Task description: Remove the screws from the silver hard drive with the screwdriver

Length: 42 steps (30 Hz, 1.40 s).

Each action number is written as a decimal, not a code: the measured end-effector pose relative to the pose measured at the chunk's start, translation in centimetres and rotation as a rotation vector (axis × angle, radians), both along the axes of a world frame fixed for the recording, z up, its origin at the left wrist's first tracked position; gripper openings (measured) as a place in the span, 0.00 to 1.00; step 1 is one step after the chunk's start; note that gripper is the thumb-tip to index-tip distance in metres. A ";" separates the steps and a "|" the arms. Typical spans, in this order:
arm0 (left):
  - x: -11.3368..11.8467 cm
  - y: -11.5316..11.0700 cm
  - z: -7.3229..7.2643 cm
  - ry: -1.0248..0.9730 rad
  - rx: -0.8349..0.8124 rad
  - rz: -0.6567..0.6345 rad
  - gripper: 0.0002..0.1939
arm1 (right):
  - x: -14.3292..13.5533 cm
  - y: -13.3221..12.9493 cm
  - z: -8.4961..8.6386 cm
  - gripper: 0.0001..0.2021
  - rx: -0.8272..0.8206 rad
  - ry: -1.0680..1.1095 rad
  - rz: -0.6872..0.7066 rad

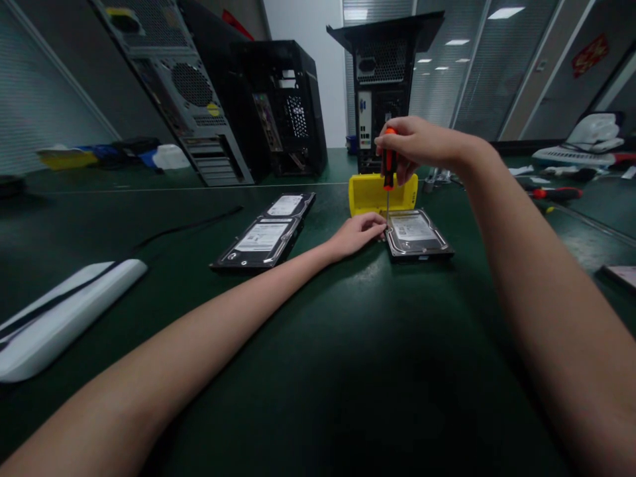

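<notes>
My right hand (pixel 405 142) is wrapped round the red and black handle of a screwdriver (pixel 389 169), held upright. The screwdriver's tip meets the left edge of a hard drive (pixel 413 228) lying label up on the green table. Low on the table, my left hand (pixel 358 233) has its fingers together at that same edge, by the tip; what they hold, if anything, is too small to tell. Just behind the drive stands an open yellow case (pixel 370 194).
Two more hard drives (pixel 263 237) lie end to end left of centre. A white object (pixel 74 311) with a black strap is at the left. Computer cases (pixel 303 112) stand at the back. Another screwdriver (pixel 556 193) and tools lie at the right.
</notes>
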<state>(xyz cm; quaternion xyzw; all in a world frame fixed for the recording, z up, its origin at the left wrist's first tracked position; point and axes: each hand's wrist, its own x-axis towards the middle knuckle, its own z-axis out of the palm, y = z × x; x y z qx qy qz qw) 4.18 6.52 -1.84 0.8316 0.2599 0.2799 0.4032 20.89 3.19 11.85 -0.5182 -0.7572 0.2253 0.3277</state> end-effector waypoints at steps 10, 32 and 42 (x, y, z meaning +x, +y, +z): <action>0.1 0.3 0.0 0.019 0.005 0.011 0.11 | -0.5 -0.3 0.4 0.06 0.002 -0.003 -0.012; 0.2 0.3 0.2 0.021 0.016 0.023 0.11 | -0.6 -0.3 0.3 0.06 0.076 0.032 0.056; 0.0 0.4 0.3 0.039 0.050 0.022 0.12 | -0.7 -0.3 0.2 0.14 0.146 -0.069 0.015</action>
